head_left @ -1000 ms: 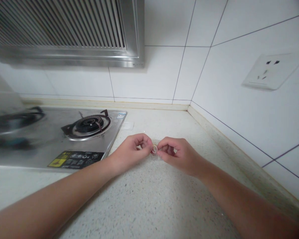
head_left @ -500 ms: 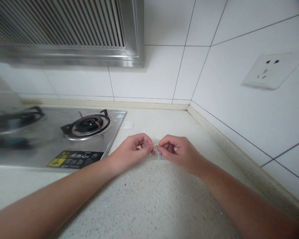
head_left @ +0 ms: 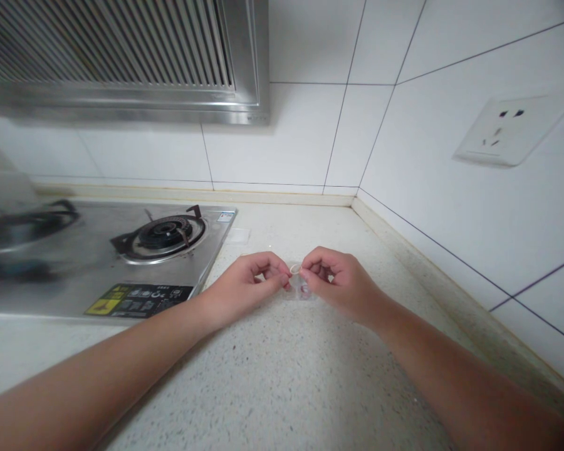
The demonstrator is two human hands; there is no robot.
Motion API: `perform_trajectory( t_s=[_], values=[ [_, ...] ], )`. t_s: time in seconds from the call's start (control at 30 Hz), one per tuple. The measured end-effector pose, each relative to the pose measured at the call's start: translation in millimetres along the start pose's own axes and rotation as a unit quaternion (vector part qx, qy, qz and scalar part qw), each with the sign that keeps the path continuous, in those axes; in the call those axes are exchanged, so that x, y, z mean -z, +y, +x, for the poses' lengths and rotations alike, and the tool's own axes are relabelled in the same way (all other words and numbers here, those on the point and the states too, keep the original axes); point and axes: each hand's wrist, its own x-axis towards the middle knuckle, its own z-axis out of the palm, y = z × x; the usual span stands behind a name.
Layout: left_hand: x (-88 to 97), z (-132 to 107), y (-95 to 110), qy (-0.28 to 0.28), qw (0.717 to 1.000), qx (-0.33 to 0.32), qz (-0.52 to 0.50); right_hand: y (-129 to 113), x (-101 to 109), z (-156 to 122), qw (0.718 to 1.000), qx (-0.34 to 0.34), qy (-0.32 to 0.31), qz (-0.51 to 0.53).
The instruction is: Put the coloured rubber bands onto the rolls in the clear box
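Between my two hands a small pale ring-shaped band point(head_left: 295, 269) is pinched at both sides; its exact kind is too small to make out. My left hand point(head_left: 261, 275) grips its left side between thumb and forefinger. On the opposite side, the thumb and fingertips of my right hand point(head_left: 331, 272) close on it. Just below and behind the band, a small clear plastic piece point(head_left: 302, 290) lies on the speckled counter, partly covered by my fingers. Something reddish shows in or through it.
A steel gas stove point(head_left: 169, 269) with a black burner point(head_left: 167, 233) occupies the left. Above it hangs a range hood point(head_left: 169, 103). A small clear flat piece point(head_left: 237, 235) lies beside the stove's right edge. The tiled right wall carries a socket point(head_left: 498, 131).
The pale band shows more fully between my fingertips and sits slightly higher. My right hand has risen a little, uncovering more of the clear plastic piece. The view has shifted slightly.
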Motion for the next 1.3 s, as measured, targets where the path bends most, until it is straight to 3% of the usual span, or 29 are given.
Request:
perform_trajectory(
  t_s=[0.73,1.3],
  values=[
    [1.1,-0.4,3.8,0.033,0.999,0.011,-0.007,-1.9,2.4,-0.5,0.999,-0.009,-0.024,-0.019],
    [2.0,-0.5,4.9,0.011,0.999,0.013,-0.042,2.0,7.0,1.0,0.999,-0.015,-0.012,-0.029]
  ],
)
